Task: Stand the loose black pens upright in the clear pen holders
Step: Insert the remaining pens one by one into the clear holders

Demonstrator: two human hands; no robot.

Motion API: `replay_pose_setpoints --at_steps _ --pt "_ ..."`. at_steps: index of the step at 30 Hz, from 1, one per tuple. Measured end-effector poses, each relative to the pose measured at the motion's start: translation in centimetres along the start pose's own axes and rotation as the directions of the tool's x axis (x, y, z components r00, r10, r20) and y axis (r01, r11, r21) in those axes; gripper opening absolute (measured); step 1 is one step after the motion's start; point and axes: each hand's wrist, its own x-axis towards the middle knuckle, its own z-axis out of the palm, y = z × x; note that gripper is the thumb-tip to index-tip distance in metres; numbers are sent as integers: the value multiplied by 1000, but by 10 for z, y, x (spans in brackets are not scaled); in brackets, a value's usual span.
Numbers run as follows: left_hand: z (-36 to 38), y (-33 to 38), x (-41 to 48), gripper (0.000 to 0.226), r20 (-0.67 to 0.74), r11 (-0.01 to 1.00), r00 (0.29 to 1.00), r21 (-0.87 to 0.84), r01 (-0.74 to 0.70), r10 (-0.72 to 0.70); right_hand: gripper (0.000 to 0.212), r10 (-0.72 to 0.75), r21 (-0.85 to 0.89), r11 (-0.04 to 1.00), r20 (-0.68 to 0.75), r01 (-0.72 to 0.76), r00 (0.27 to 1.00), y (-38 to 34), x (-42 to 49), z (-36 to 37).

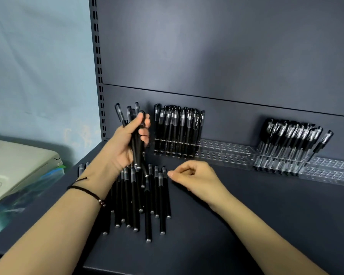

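Note:
My left hand [127,141] grips a bundle of black pens [136,135] upright above the shelf, caps up. Under it lies a pile of loose black pens [145,201], side by side on the dark shelf. My right hand [195,179] hovers just right of the pile with fingers curled, fingertips near the caps of the rightmost pens; it holds nothing I can see. At the back stands a clear pen holder [222,153], its left part filled with upright pens [177,132]. A second clear holder [326,171] further right holds leaning pens [290,143].
The dark shelf [266,225] has a back panel behind the holders and a slotted upright [98,66] at its left. A beige machine [18,165] sits left of the shelf edge. A black cord bracelet is on my left wrist.

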Motion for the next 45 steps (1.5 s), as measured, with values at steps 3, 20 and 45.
replay_pose_setpoints --at_steps 3,20,45 --pt "-9 1 3 11 -24 997 1000 74 -6 8 45 14 -286 958 37 -3 999 -10 -1 11" --pt "-8 -16 9 31 -177 958 983 268 99 -52 76 93 -534 845 117 -17 989 -8 3 -14" --pt "6 -34 2 21 -185 942 969 264 207 -161 40 190 -647 763 201 -16 961 -10 12 -42"
